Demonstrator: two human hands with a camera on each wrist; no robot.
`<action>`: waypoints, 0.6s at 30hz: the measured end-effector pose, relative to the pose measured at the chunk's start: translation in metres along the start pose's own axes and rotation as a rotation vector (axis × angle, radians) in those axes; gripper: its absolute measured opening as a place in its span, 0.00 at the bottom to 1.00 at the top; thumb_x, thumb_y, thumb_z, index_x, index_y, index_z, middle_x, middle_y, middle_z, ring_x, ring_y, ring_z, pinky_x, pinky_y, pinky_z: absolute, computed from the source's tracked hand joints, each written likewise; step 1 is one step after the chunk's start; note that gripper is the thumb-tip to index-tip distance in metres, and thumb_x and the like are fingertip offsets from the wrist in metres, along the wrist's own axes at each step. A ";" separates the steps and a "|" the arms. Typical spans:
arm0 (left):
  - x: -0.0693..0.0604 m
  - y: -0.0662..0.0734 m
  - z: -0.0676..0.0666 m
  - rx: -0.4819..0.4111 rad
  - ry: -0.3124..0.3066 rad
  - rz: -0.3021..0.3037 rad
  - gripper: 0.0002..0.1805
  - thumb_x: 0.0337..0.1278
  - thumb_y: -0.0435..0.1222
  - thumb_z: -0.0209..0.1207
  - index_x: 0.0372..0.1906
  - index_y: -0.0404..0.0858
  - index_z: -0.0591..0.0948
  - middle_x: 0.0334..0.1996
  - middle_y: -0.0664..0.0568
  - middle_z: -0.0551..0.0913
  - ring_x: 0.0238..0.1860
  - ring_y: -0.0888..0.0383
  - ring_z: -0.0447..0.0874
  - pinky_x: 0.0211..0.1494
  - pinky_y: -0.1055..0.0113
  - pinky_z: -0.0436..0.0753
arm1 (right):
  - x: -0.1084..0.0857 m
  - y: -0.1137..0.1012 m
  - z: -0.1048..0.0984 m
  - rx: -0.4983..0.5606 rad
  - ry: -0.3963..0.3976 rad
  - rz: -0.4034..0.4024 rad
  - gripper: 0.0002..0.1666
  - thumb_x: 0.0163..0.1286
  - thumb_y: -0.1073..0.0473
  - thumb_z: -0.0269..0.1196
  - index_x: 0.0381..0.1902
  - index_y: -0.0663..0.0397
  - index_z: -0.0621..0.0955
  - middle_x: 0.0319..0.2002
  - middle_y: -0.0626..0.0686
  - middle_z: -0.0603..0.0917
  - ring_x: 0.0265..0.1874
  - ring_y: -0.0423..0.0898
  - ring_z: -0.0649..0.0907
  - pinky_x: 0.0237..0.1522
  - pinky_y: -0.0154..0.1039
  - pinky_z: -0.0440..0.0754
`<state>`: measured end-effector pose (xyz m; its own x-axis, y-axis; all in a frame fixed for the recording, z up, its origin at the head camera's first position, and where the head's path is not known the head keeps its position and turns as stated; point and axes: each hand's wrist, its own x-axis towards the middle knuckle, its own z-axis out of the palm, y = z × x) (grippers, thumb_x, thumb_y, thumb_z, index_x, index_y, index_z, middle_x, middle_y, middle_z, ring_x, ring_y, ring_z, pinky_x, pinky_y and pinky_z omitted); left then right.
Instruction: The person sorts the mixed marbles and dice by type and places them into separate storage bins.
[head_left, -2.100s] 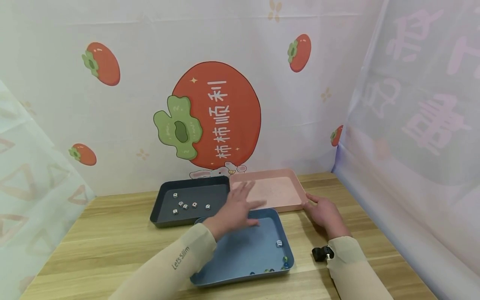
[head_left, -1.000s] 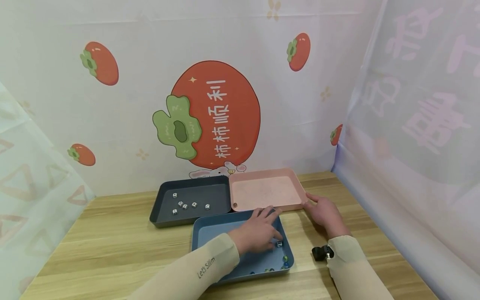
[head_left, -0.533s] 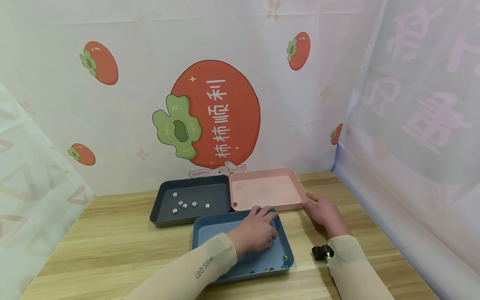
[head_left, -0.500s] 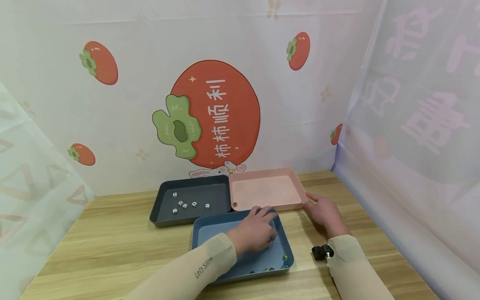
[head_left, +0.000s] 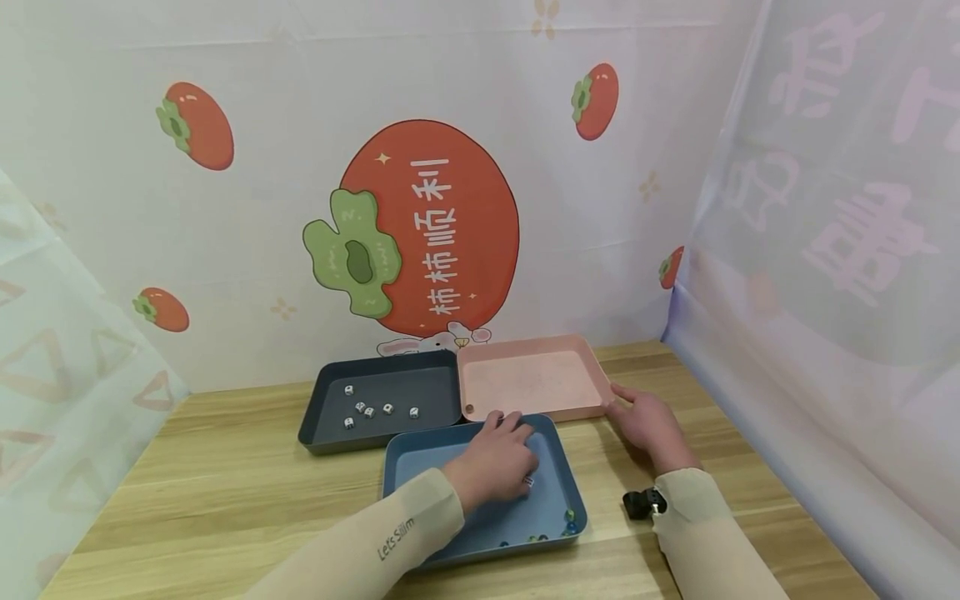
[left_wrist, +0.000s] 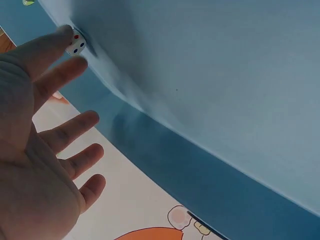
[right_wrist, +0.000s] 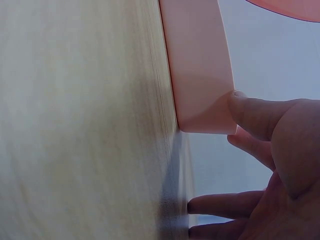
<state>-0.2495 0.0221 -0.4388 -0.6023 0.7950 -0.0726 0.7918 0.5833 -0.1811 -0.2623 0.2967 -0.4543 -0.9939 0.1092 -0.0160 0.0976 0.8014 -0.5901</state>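
My left hand (head_left: pixel 491 467) is inside the blue tray (head_left: pixel 558 442), pinching a white die (left_wrist: pixel 76 44) between thumb and index finger; its other fingers are spread. In the head view the die shows at the fingertips. My right hand (head_left: pixel 648 427) holds the near right corner of the pink tray (head_left: pixel 532 379), thumb (right_wrist: pixel 252 114) on the rim and index finger behind the wall. Other right fingers touch the tabletop. Several green and blue glass marbles (head_left: pixel 570 521) lie along the blue tray's near side and right corner. One small brownish marble (head_left: pixel 470 408) sits in the pink tray's near left corner.
A dark grey tray (head_left: pixel 431 383) holding several white dice (head_left: pixel 369 412) stands left of the pink one, against it. The blue tray is in front of both on the wooden table (head_left: pixel 247 500). A printed cloth (head_left: pixel 262 208) rises behind.
My left hand came from beside the pink tray into the blue tray, took hold of the die near its right wall and moved left with it. A marble appeared in the pink tray.
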 end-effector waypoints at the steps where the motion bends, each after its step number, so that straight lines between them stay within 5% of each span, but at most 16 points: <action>1: 0.000 0.000 0.001 -0.006 0.004 0.000 0.07 0.59 0.54 0.66 0.30 0.59 0.87 0.64 0.53 0.76 0.71 0.45 0.61 0.69 0.45 0.59 | 0.000 0.000 0.000 0.001 -0.001 -0.002 0.32 0.77 0.47 0.54 0.73 0.56 0.68 0.62 0.74 0.71 0.61 0.72 0.70 0.60 0.65 0.67; 18: -0.002 -0.001 0.001 -0.091 -0.030 -0.059 0.06 0.64 0.45 0.62 0.38 0.56 0.89 0.65 0.53 0.74 0.72 0.47 0.58 0.69 0.46 0.58 | 0.001 0.001 0.002 -0.013 0.009 -0.006 0.32 0.77 0.47 0.54 0.73 0.56 0.68 0.63 0.73 0.71 0.61 0.73 0.70 0.59 0.66 0.67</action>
<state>-0.2489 0.0194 -0.4392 -0.6496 0.7545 -0.0941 0.7602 0.6426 -0.0959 -0.2635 0.2968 -0.4562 -0.9940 0.1092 -0.0055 0.0922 0.8095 -0.5798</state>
